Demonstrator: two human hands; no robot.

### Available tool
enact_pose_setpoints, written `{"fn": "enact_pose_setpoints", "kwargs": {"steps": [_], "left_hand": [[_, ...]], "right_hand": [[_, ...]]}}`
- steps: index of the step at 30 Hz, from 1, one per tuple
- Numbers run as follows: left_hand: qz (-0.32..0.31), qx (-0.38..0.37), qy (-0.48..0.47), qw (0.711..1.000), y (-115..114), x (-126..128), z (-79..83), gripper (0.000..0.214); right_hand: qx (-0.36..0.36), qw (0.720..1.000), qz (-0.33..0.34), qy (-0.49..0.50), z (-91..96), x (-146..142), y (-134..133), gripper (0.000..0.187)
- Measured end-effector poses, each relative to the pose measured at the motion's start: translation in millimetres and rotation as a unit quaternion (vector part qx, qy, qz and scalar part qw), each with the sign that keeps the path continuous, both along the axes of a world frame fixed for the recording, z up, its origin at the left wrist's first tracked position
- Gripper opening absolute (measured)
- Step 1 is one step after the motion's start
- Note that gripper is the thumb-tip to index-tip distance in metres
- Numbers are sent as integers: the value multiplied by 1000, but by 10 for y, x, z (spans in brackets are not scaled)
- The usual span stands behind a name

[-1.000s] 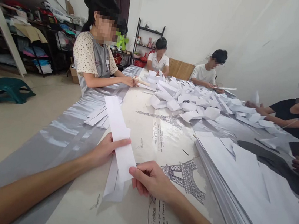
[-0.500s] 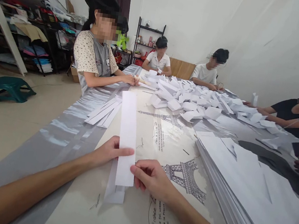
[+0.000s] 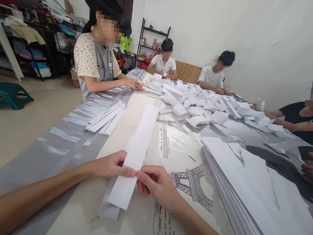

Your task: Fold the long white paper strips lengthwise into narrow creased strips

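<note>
Between my hands is a long white paper strip [image 3: 138, 142], tilted with its top leaning right. My left hand [image 3: 115, 165] grips its left side, thumb across the front. My right hand [image 3: 154, 184] pinches the right edge with thumb and fingers, the two thumb tips touching or nearly so. Behind that strip a second paper strip [image 3: 109, 210] shows at the lower left; whether it is held or lies on the table is unclear. Several folded strips [image 3: 108, 117] lie in a small pile beyond my left hand.
A thick stack of white paper [image 3: 254, 191] lies at the right on the printed table cover [image 3: 83, 216]. A big heap of folded papers [image 3: 200, 102] covers the far table. Several people sit or stand around it. A green stool [image 3: 7, 94] stands on the floor at left.
The front strip has tilted, its top swinging right and its bottom left. My hands have come together on it, and more of the strip behind now shows at the left.
</note>
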State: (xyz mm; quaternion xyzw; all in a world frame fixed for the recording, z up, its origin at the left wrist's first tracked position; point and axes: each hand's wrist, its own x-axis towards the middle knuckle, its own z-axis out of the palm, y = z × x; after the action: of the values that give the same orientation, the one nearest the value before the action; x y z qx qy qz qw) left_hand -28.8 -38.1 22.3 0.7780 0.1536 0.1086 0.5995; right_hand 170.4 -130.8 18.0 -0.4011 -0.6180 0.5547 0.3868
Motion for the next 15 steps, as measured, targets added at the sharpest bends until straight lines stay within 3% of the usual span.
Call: {"fn": "enact_pose_setpoints", "kwargs": {"steps": [5,10,15], "left_hand": [[12,-5,-9,1000,15,2,17,34],[-51,-25,51,997,8,-41,41,29],[2,26,53,998,-21,-44,1,41]], "right_hand": [[3,999,-36,3,-5,-3,-8,41],[-30,995,-84,32,-43,-7,2,36],[-35,993,-109,18,-65,-5,8,38]]}}
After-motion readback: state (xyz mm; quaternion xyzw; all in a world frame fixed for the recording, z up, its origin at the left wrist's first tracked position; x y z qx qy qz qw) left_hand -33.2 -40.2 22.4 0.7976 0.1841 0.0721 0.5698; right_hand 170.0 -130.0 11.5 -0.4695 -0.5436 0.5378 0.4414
